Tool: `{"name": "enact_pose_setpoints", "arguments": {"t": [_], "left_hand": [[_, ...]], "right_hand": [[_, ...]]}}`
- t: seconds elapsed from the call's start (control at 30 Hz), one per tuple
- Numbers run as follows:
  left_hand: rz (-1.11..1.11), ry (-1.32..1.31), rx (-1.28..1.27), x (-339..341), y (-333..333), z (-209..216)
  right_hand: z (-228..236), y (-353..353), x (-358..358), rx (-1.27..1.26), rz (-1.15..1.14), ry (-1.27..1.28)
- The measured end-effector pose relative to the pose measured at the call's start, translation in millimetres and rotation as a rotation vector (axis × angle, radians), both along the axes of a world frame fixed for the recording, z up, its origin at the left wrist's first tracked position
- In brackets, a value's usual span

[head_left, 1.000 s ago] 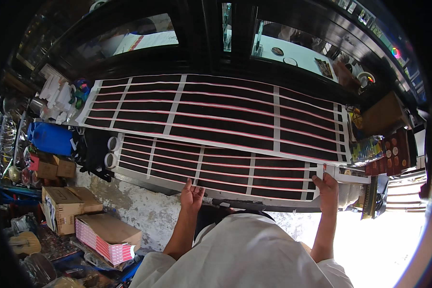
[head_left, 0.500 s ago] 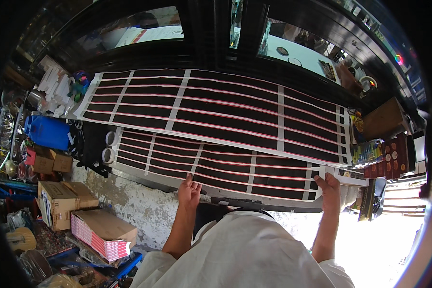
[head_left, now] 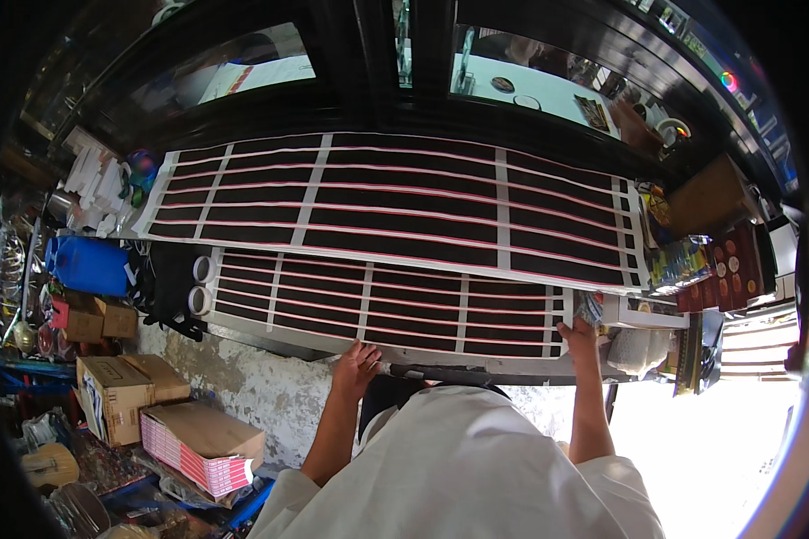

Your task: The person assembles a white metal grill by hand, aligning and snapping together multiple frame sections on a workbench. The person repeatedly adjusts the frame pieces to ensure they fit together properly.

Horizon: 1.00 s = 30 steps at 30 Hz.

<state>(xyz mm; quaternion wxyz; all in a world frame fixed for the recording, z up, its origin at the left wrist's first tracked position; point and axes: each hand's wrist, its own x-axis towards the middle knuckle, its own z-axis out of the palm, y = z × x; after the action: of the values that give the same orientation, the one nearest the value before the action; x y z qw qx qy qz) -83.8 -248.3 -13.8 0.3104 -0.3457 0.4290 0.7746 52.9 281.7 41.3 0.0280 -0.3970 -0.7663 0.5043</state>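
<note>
A long black sheet with white and red stripes (head_left: 413,313) lies along the near side of the counter. At its lower right corner my right hand (head_left: 582,341) is closed on the edge, thumb on top. My left hand (head_left: 358,366) rests at the near edge, left of the sheet's middle, with fingers stretched and apart. Behind and partly over this sheet lies a larger stack of similar striped sheets (head_left: 404,213), its white margin (head_left: 634,238) showing at the right.
Two white tape rolls (head_left: 200,300) sit at the near sheet's left end. A blue jerrycan (head_left: 88,266) and cardboard boxes (head_left: 121,386) stand at left. Small packets (head_left: 679,265) lie at right, near a clear bag (head_left: 638,350). Dark framed glass (head_left: 539,85) rises behind.
The near sheet's right end has moved left with my right hand, and its wavy surface now lies flatter. My left hand's fingers have spread from a pinch on the near edge.
</note>
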Motion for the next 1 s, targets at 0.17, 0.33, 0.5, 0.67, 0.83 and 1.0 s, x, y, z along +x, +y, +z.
{"name": "enact_pose_setpoints", "arguments": {"t": [0.17,0.33,0.5,0.67,0.83,1.0], "left_hand": [[-0.301,0.038,-0.202,-10,-19,15],[-0.254,0.912,-0.742,-92,4,10],[-0.773,1.433,-1.485,-182,43,19],[-1.11,1.173,-1.307,-211,51,21],[-1.275,1.033,-1.332,-217,52,31],[-1.23,1.098,-1.355,-216,51,31]], "right_hand": [[-43,16,-8,-0.119,-0.076,-0.257],[-67,28,-49,0.165,-0.028,-0.113],[-57,29,-73,0.725,0.198,-0.103],[-11,-2,-44,0.378,-0.082,0.161],[15,-17,-28,0.172,-0.111,0.387],[23,-27,-21,0.164,-0.169,0.331]]}}
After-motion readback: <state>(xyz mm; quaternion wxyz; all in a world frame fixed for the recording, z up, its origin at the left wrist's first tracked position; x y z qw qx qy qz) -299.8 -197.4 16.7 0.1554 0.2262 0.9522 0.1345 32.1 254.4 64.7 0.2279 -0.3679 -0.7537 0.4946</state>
